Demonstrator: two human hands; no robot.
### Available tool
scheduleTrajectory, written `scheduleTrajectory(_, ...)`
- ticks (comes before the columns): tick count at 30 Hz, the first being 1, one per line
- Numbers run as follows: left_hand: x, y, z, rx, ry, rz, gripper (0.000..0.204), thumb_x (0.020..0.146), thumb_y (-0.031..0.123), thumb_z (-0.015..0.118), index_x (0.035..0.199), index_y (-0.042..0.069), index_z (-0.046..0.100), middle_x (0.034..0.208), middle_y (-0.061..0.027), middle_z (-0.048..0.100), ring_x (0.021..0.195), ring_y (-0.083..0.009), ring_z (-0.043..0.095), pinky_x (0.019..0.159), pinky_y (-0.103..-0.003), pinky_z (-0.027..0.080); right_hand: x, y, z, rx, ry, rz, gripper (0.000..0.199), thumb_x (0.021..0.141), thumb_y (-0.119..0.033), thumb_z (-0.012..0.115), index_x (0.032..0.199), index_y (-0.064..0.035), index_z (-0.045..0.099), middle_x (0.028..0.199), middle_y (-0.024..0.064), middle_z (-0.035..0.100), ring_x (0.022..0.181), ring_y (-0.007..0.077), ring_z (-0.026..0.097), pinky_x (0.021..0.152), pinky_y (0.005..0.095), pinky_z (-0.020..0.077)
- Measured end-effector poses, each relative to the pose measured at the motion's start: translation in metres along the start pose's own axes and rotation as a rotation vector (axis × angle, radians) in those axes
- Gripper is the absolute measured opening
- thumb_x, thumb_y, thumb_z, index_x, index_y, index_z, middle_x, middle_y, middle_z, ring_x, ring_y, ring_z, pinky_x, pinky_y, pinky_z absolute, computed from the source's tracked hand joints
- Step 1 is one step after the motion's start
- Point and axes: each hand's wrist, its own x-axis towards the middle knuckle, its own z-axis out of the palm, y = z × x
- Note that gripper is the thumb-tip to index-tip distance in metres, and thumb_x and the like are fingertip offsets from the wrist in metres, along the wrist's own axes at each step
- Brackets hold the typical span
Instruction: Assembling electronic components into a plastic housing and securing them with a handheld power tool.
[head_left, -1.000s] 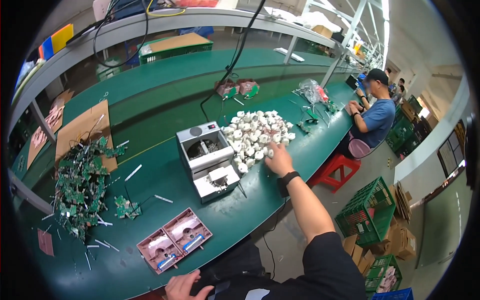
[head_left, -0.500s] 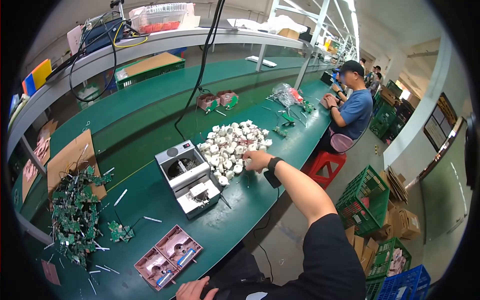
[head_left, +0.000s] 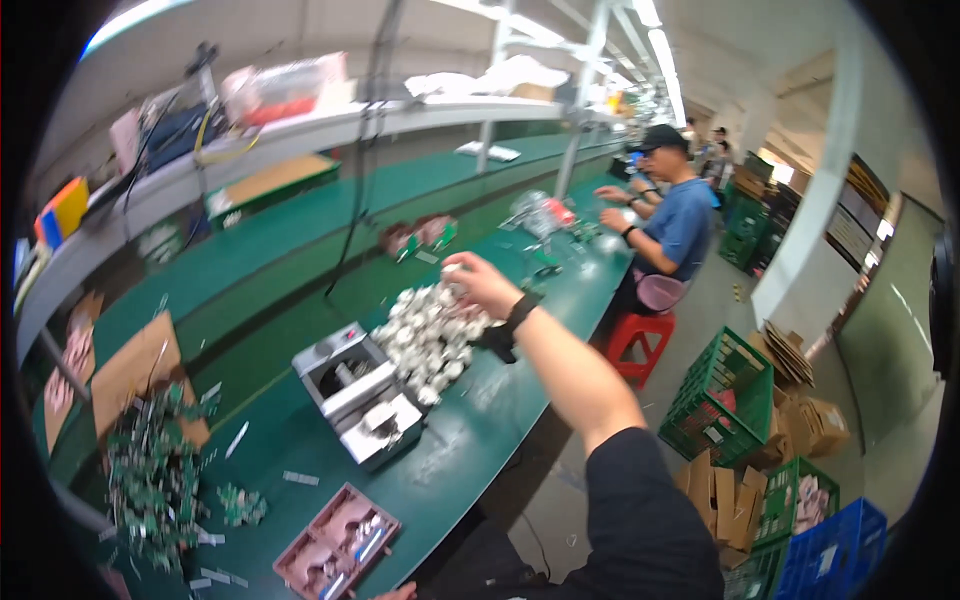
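Observation:
My right hand (head_left: pixel 484 288) reaches over the far side of a heap of small round white plastic parts (head_left: pixel 425 340), its fingers bent around one white part (head_left: pixel 455 270). Motion smears the fingertips, so that part's details are lost. Just left of the heap stands a grey machine (head_left: pixel 358 395) with an open bin. Only a sliver of my left hand (head_left: pixel 398 592) shows at the lower edge, its fingers mostly out of the picture. Beside it on the bench lies a pinkish two-part housing (head_left: pixel 337 540) with blue cylindrical cells inside.
Green circuit boards with wires (head_left: pixel 155 470) are piled at the left, near a cardboard sheet (head_left: pixel 135 365). Dark cables (head_left: pixel 365 160) hang over the bench. A co-worker in a blue shirt (head_left: pixel 685 228) sits farther along, by a red stool (head_left: pixel 640 345). Green crates (head_left: pixel 718 390) stand at the right.
My right hand has risen from the near right side of the heap toward its far side. My left hand has mostly dropped out of the picture. The view has shifted, and the co-worker's hands have moved.

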Motion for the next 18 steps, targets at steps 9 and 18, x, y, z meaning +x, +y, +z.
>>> scheduleTrajectory(9,0.004,0.004,0.003,-0.019,-0.072,0.072,0.033,0.089,0.016,0.08,0.121,0.011,0.073,0.101,-0.0148,0.074,0.092,-0.0355,0.071,0.081,-0.043,0.056,0.025,-0.001,0.001,-0.444,-0.077,0.018,0.027,0.099,-0.027,0.071,0.113,-0.005,0.066,0.087,0.0074,0.067,0.061,0.0143,0.06,0.053,0.0294,0.0505)
scheduleTrajectory(18,0.03,0.012,0.01,0.002,-0.071,0.202,0.031,0.091,0.016,0.079,0.12,0.008,0.073,0.104,-0.0146,0.074,0.093,-0.0361,0.07,0.082,-0.044,0.056,0.016,-0.015,0.007,-0.327,-0.031,0.019,0.037,0.098,-0.045,0.071,0.105,-0.009,0.076,0.084,-0.001,0.071,0.075,0.0086,0.06,0.066,0.0323,0.0519)
